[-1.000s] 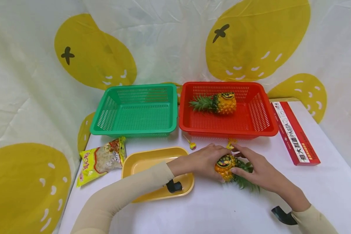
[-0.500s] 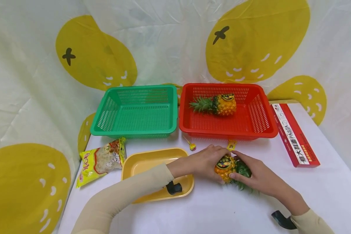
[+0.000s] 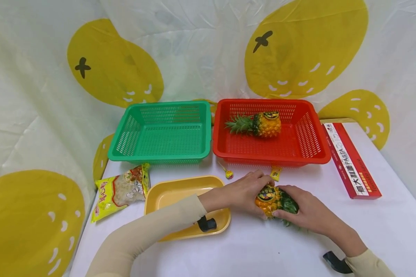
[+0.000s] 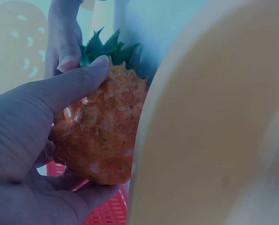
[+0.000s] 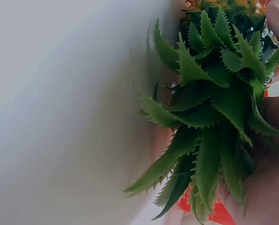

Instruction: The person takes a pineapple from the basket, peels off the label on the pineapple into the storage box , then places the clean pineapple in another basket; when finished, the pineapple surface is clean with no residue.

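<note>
1. At the middle of the white table [image 3: 384, 231], just in front of the red basket [image 3: 319, 154], a small pineapple [image 3: 268, 200] lies between two hands.
2. The left hand [image 3: 244, 190] curls its fingers round the orange body; the left wrist view shows thumb and palm wrapped about the fruit.
3. The right hand [image 3: 305, 209] closes over the green crown [image 5: 209, 108], fingers bent round the leaves.
4. A second pineapple [image 3: 260, 124] lies on its side inside the red basket, crown pointing left.
5. The green basket [image 3: 124, 142] stands touching the red one on its left.
6. A yellow tray [image 3: 166, 196] sits just beside the left hand, under that forearm.
7. A lollipop [image 3: 227, 173] and a small yellow tag [image 3: 275, 173] lie between the hands and the red basket.
8. A snack packet [image 3: 119, 190] lies near the tray's left; a red pasta box [image 3: 350, 161] lies well to the right.
9. Behind hangs a white cloth [image 3: 201, 50] printed with big yellow shapes.
</note>
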### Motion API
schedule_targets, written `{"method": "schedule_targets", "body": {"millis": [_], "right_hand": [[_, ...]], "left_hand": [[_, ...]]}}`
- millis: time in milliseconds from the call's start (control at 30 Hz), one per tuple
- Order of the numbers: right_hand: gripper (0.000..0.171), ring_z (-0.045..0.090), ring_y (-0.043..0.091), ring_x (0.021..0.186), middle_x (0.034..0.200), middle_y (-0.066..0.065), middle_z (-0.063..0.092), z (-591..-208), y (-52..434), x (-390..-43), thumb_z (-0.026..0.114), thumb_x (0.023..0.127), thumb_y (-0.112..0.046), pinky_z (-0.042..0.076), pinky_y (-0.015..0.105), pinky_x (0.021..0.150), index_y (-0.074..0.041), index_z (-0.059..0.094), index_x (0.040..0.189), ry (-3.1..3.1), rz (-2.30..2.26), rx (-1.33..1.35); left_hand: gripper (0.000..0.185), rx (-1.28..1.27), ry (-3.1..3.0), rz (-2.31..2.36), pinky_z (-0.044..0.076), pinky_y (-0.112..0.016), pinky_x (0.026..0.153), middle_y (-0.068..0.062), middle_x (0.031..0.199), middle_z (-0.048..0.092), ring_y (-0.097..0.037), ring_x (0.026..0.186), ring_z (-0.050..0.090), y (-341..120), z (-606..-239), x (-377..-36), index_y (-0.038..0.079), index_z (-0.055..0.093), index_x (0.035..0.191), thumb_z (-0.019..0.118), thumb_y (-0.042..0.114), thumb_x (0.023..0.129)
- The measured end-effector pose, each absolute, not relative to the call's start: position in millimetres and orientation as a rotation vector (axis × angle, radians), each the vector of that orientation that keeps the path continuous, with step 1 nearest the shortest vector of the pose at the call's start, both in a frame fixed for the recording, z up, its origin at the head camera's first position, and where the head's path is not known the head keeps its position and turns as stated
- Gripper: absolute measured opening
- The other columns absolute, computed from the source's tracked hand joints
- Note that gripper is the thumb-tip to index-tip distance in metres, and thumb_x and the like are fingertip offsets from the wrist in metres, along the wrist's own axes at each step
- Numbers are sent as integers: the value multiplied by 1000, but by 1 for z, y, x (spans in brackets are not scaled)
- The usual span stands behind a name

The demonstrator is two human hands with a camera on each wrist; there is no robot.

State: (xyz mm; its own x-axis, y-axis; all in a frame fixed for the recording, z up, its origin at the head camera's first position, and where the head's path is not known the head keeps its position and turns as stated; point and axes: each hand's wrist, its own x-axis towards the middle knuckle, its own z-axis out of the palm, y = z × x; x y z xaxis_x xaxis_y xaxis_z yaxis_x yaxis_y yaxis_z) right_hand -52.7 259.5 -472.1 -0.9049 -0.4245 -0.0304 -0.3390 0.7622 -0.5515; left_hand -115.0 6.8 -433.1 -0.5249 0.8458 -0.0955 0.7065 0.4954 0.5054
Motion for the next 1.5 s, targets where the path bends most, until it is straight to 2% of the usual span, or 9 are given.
{"method": "schedule_targets", "body": {"millis": [267, 733, 967, 1067, 1233, 1500], "right_hand": [[80, 62, 19, 109, 127, 1, 67, -476, 260, -53, 81, 86, -63, 57, 51, 90, -9, 60, 142, 2810, -825, -629], [79, 62, 16, 106, 126, -1, 67, -474, 256, -53, 79, 87, -64, 57, 48, 87, -10, 61, 141, 2804, -828, -603], [76, 62, 15, 105, 124, -2, 67, -474, 256, -54, 80, 87, -64, 58, 45, 84, -12, 62, 139, 2808, -823, -615], [74, 62, 15, 103, 123, -1, 68, -474, 256, -54, 81, 86, -62, 59, 44, 83, -11, 64, 137, 2823, -811, -625], [75, 62, 16, 103, 124, 1, 68, -474, 256, -54, 81, 86, -62, 59, 44, 83, -10, 63, 137, 2828, -793, -623], [76, 63, 20, 106, 126, 2, 68, -473, 256, -54, 80, 86, -63, 58, 49, 86, -10, 62, 138, 2804, -811, -614]], "left_hand": [[89, 1313, 2407, 609, 35, -15, 102, 3, 128, 48, -10, 118, 45, 7, -434, -115, 16, 49, 147, 95, 48, 77], [93, 1317, 2391, 585, 35, -16, 104, 4, 133, 48, -9, 121, 44, 4, -432, -116, 17, 47, 151, 93, 51, 78], [99, 1299, 2382, 599, 34, -25, 113, 3, 149, 45, -11, 136, 40, -4, -422, -119, 21, 44, 155, 92, 57, 76], [98, 1296, 2384, 654, 37, -26, 110, 0, 149, 47, -12, 134, 42, -8, -416, -123, 21, 46, 154, 92, 58, 76], [88, 1300, 2398, 710, 42, -22, 97, 2, 138, 51, -12, 120, 44, -11, -406, -127, 20, 54, 149, 91, 57, 79], [51, 1308, 2387, 771, 40, -19, 93, 1, 129, 60, -12, 118, 49, -11, -402, -129, 19, 61, 136, 77, 47, 97]]}}
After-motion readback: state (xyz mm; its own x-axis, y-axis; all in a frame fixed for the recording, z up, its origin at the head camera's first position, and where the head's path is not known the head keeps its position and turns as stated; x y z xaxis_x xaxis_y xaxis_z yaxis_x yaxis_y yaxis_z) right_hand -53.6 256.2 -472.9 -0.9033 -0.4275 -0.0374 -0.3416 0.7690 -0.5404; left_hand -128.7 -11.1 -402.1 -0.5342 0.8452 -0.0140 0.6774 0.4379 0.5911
